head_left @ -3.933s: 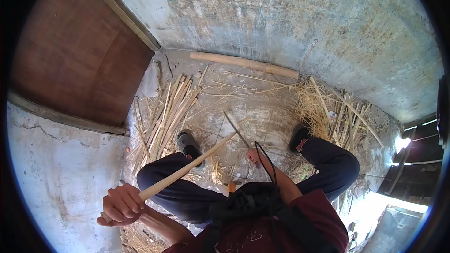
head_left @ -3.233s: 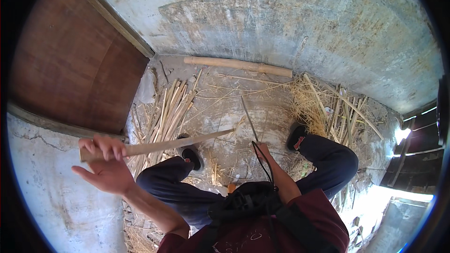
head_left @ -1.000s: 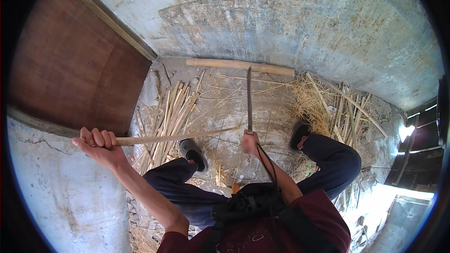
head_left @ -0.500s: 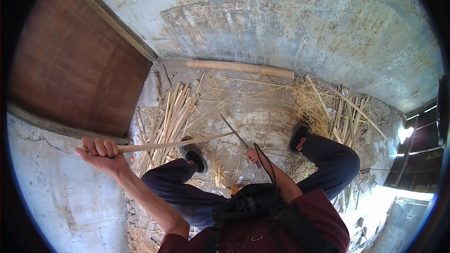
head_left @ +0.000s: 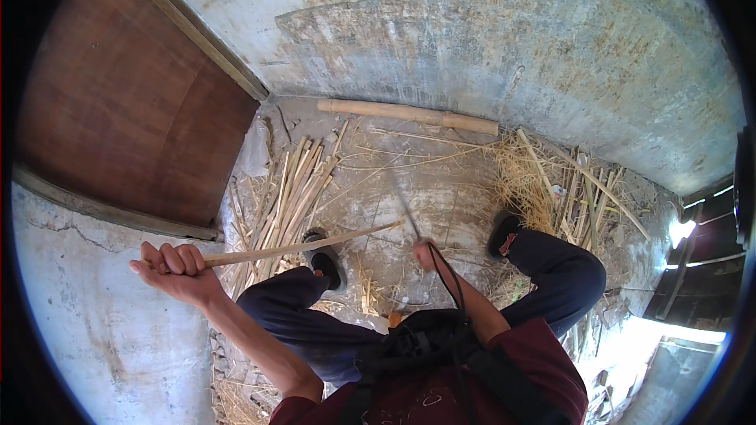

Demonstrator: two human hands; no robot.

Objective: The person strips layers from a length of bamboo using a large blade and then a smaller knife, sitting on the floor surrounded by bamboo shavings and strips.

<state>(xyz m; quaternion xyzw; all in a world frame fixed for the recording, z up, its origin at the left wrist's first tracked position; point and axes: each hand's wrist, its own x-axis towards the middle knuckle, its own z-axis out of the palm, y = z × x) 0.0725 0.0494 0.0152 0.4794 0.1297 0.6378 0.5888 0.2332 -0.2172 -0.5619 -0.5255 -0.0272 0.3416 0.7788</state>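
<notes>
My left hand point(head_left: 177, 271) is closed around one end of a long, pale bamboo strip point(head_left: 268, 253), out to the left. The strip reaches across above my left shoe, its thin far end close to the knife blade. My right hand point(head_left: 426, 255), low in the middle between my knees, is wrapped around the handle of a long knife point(head_left: 410, 218). Its narrow dark blade points away from me and is smeared by motion. Fingers cover the handle. Whether blade and strip touch, I cannot tell.
A bundle of split bamboo strips point(head_left: 293, 185) lies left of my left shoe point(head_left: 327, 260). Fine shavings point(head_left: 524, 177) and more strips point(head_left: 591, 197) lie at the right. A thick bamboo pole point(head_left: 405, 113) rests along the wall point(head_left: 472, 39). A brown door panel point(head_left: 130, 102) stands at left.
The knife blade has swung from pointing up-left to nearly straight ahead, its tip now blurred. My left hand and the strip have moved slightly downward and right.
</notes>
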